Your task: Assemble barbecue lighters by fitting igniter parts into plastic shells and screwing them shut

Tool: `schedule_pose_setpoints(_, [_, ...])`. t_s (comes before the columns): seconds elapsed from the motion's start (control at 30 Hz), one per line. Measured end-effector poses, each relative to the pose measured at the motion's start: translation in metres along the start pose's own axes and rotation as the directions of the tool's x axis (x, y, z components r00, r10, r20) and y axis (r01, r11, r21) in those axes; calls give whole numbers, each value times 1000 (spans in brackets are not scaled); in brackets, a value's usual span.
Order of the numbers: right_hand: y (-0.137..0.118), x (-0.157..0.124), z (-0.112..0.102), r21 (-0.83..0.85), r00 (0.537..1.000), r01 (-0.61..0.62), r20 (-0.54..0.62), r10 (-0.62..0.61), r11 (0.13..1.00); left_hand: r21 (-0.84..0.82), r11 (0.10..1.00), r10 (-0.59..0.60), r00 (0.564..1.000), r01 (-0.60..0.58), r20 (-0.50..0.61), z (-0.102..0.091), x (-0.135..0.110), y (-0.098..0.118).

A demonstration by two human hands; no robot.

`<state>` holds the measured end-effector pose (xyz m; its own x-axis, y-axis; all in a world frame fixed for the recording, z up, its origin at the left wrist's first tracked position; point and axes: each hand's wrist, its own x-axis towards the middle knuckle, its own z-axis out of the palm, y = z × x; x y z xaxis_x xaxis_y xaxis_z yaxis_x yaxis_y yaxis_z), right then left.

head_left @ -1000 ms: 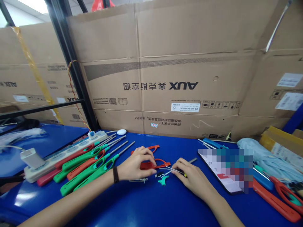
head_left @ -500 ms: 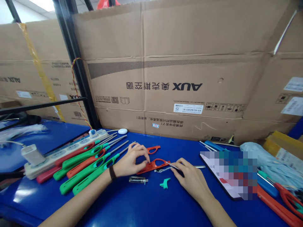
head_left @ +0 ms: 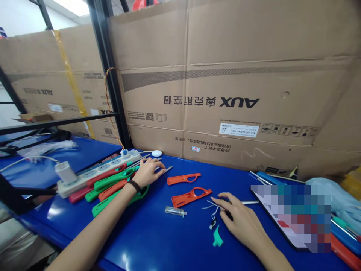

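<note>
Over the metal tubes of the lighters at left reaches my left hand (head_left: pixel 148 174), fingers bent and apart; whether it touches one is hidden. A green lighter (head_left: pixel 103 206) lies under my wrist. My right hand (head_left: pixel 239 216) rests low over the table, thumb and fingers apart. Thin white wires (head_left: pixel 216 214) with a small connector lie at its fingertips, partly between thumb and index. Behind that hand a metal tube (head_left: pixel 249 202) sticks out. Two red lighter handle halves (head_left: pixel 183 200) lie between my hands, one behind the other. In front are a clear fuel cartridge (head_left: pixel 175 211) and a green trigger (head_left: pixel 217 237).
A white power strip (head_left: pixel 67 187) with a charger stands behind the row of lighters. At right lie a phone (head_left: pixel 293 241), partly pixelated, a pale blue plastic bag (head_left: pixel 324 192) and more lighters. Large cardboard (head_left: pixel 214 86) walls off the back of the blue table.
My left hand has left the front red handle half and moved left over the lighters. The wires and green trigger have shifted right and nearer to me. The camera view has turned left.
</note>
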<state>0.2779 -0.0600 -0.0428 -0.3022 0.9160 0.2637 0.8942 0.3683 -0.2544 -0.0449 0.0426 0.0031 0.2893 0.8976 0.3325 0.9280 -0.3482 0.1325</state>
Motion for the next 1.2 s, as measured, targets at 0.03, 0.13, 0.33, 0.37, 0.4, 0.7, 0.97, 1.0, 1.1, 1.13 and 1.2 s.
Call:
schedule_pose_setpoints(0.03, [-2, 0, -1, 4, 1000, 0, -4, 0, 1000, 3, 1000, -7, 1000, 7, 6, 1, 0, -2])
schedule_pose_setpoints(0.13, [-7, -1, -2, 20, 1000, 14, -11, -14, 1000, 3, 999, -32, 998, 32, 47, 3, 0, -7])
schedule_pose_setpoints(0.33, [-11, -1, -5, 91, 999, 39, -5, -39, 995, -32, 999, -34, 987, 40, 156, 5, 2, -10])
schedule_pose_setpoints(0.37, [-12, -1, -6, 105, 999, 39, -5, -39, 994, -28, 998, -42, 988, 47, 152, 6, 5, -10])
schedule_pose_setpoints(0.4, [-13, -2, -7, 120, 999, 42, -3, -42, 992, -20, 998, -56, 988, 59, 142, 7, 9, -8])
schedule_pose_setpoints(0.7, [-15, -2, -12, 176, 997, 78, -25, -75, 981, 81, 977, -207, 974, 199, 94, 23, 50, 5])
schedule_pose_setpoints(0.97, [-15, -2, -11, 129, 994, 106, -37, -102, 986, 66, 978, -204, 970, 197, 134, 28, 40, 12])
schedule_pose_setpoints(1.0, [-15, -2, -11, 123, 993, 110, -44, -105, 986, 53, 984, -178, 977, 173, 119, 26, 36, 13])
schedule_pose_setpoints(1.1, [-15, -3, -11, 114, 992, 115, -68, -108, 987, 7, 997, -79, 994, 78, 79, 15, 15, 17])
schedule_pose_setpoints(1.13, [-15, -4, -11, 117, 991, 116, -75, -108, 986, -11, 999, -34, 996, 35, 83, 10, 7, 18])
schedule_pose_setpoints(1.2, [-14, -4, -10, 130, 990, 122, -83, -112, 984, -33, 999, 43, 994, -40, 96, 2, -11, 20])
